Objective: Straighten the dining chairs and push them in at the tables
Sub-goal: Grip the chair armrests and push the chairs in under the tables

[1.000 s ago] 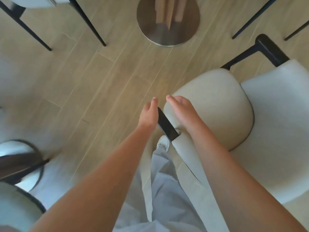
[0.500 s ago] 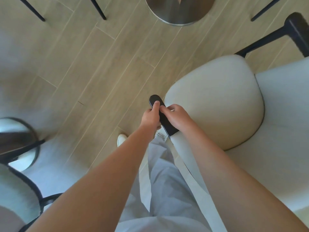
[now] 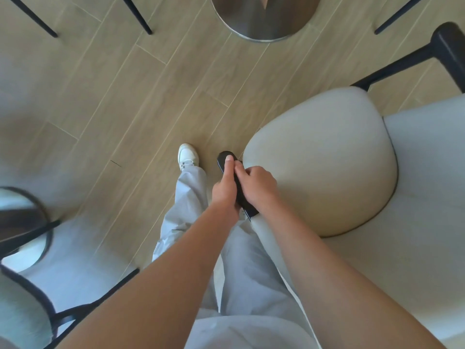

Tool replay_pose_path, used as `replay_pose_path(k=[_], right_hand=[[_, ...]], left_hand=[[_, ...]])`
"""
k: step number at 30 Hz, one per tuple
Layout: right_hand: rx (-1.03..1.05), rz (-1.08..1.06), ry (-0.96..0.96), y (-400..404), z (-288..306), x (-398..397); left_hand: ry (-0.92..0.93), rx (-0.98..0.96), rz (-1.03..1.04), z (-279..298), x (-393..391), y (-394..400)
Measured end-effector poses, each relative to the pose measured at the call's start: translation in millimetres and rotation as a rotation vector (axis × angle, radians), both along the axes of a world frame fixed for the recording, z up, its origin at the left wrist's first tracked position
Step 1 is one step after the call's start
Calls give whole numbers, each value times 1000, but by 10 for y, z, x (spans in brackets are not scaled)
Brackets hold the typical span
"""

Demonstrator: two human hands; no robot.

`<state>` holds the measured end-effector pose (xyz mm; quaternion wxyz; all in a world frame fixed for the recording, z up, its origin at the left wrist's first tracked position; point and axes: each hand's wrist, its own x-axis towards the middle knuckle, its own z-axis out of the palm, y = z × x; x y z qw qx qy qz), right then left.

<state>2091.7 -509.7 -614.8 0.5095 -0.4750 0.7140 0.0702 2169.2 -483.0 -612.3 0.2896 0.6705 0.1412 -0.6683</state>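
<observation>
Because the chair [image 3: 322, 159] must turn toward the desk base [image 3: 264, 18] at twelve o'clock, we curl both hands, left hand [image 3: 225, 190] and right hand [image 3: 256, 185], round its black arm tip [image 3: 222, 157]

Both bare forearms reach down and forward, converging close together. The left hand [image 3: 224, 190] has its fingers curled under, out of sight, and its thumb laid straight along the top of the black armrest [image 3: 236, 187], the nail near the tip. The right hand [image 3: 258, 186] curls round the same armrest from the other side, knuckles up, touching the left.
</observation>
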Motion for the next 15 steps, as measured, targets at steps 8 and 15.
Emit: replay_pose_path(k=[8,15], right_hand=[[-120,-83,69,-729,112,-91],[-119,-196,45,-1429,246,24]], left_hand=[[-29,-35,-147,112,1,-827],[-60,-95,-238,248,159,-1584]])
